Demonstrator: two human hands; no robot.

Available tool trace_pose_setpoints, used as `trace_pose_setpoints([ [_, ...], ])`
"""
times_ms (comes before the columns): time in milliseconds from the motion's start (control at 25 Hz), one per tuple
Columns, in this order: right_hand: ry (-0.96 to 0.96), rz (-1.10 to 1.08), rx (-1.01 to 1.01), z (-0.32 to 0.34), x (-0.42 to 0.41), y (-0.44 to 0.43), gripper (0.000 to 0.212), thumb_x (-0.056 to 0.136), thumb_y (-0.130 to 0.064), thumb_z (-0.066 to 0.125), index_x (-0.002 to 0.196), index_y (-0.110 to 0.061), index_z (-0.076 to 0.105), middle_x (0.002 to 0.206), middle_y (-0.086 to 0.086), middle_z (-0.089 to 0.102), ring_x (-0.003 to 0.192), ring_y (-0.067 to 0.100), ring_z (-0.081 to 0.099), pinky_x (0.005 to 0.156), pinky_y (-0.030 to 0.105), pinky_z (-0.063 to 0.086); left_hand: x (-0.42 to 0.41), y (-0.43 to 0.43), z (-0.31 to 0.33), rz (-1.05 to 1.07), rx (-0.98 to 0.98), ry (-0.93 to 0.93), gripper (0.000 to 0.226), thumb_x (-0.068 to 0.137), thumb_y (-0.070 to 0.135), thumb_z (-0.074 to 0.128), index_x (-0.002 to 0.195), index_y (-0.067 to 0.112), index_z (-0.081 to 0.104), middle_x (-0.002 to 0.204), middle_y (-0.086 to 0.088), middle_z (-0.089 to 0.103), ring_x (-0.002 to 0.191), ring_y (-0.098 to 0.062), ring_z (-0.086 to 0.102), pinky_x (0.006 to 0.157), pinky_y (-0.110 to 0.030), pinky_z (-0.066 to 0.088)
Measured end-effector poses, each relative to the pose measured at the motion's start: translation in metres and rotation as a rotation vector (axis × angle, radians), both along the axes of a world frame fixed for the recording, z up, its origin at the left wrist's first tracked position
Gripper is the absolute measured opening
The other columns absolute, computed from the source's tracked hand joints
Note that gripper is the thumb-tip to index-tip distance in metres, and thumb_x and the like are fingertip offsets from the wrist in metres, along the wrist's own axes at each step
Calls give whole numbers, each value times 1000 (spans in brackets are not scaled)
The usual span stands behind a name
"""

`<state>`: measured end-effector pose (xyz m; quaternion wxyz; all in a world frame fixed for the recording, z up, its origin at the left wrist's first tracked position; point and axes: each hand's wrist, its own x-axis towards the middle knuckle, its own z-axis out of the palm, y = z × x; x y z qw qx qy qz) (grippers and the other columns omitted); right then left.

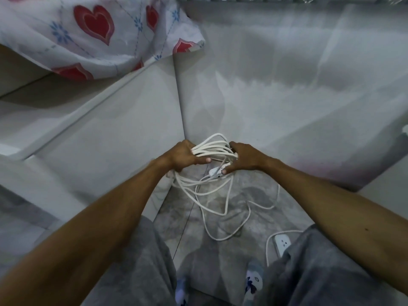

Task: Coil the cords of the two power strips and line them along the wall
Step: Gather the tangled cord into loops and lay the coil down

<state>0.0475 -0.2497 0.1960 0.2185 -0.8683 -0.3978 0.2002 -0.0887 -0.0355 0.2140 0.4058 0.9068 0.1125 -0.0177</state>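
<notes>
A bundle of white cord loops (213, 149) hangs between my hands, close to the corner where two white walls meet. My left hand (184, 156) grips the left end of the loops. My right hand (242, 159) holds the right end, its thumb pressing on a white power strip (217, 172) just below. Loose white cord (220, 202) trails from the bundle down across the grey floor. A second white power strip (282, 242) lies on the floor at the lower right, partly hidden behind my right knee, with its own cord curving beside it.
White walls (287, 96) close in ahead and to the left. A heart-patterned cloth (95, 34) hangs at the upper left. My grey-trousered knees (136, 261) frame the marbled grey floor (254, 195), and patterned socks (254, 281) show at the bottom.
</notes>
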Motion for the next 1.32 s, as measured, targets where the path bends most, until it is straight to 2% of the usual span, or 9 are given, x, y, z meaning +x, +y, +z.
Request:
trace_pose_setpoints([
  [80, -55, -28, -171, -4, 8, -8, 82, 65, -58, 84, 131, -20, 53, 126, 2, 61, 115, 23, 58, 97, 37, 47, -2, 7, 9, 43, -62, 47, 43, 63, 55, 88, 49, 22, 64, 42, 9, 48, 33, -9, 41, 34, -18, 31],
  [200, -83, -49, -356, -13, 21, -21, 48, 81, -36, 78, 120, -11, 63, 121, 9, 66, 109, 29, 64, 85, 34, 52, -6, 13, 22, 64, -36, 92, 59, 55, 70, 86, 52, 15, 64, 43, -1, 47, 34, -18, 40, 34, -21, 32],
  [280, 58, -183, -451, -20, 26, -33, 29, 85, -19, 70, 111, -5, 68, 102, 14, 71, 94, 35, 71, 67, 40, 60, -9, 15, 29, 83, -4, 111, 63, 53, 73, 84, 52, 14, 64, 42, 0, 45, 35, -18, 39, 35, -22, 32],
  [440, 406, -340, -582, -29, 22, -59, 30, 92, -14, 64, 117, 2, 61, 104, 24, 63, 81, 46, 66, 70, 59, 58, -22, 32, 39, 203, -33, 41, 58, 55, 67, 87, 53, 14, 62, 40, 4, 45, 33, -12, 38, 36, -22, 31],
  [560, 518, -387, -568, -37, 8, -62, 26, 99, -15, 56, 115, 6, 56, 92, 25, 59, 63, 39, 65, 56, 50, 59, -30, 31, 44, 175, 62, 19, 53, 60, 66, 84, 55, 17, 65, 42, 7, 55, 32, -5, 45, 37, -19, 34],
  [760, 804, -720, -91, -58, -31, -41, 19, 104, -5, 42, 115, 10, 43, 84, 32, 59, 58, 38, 66, 46, 45, 57, -32, 23, 49, 95, 17, 55, 56, 59, 66, 85, 54, 15, 62, 37, 7, 49, 31, -11, 42, 35, -19, 33],
  [880, 1094, -985, 373, -76, -53, -29, 30, 103, 2, 39, 131, 11, 39, 113, 43, 56, 73, 46, 70, 87, 54, 55, -32, 15, 49, -16, 88, 58, 57, 59, 71, 82, 53, 16, 67, 41, 5, 55, 34, -9, 49, 36, -18, 36],
  [1000, 1253, -1152, 663, -86, -76, -14, 38, 103, 3, 39, 139, 14, 38, 141, 38, 43, 120, 52, 54, 113, 56, 33, -24, 10, 53, -50, 154, 34, 66, 56, 75, 79, 59, 10, 69, 45, 5, 59, 43, -7, 55, 50, -25, 43],
  [1320, 1052, -1393, 828, -98, -40, -18, 32, 98, 8, 47, 129, 13, 53, 134, 34, 52, 123, 43, 55, 105, 54, 44, -3, 20, 32, -66, 222, 131, 65, 54, 80, 76, 58, 15, 70, 50, 7, 66, 47, -6, 62, 51, -25, 47],
])
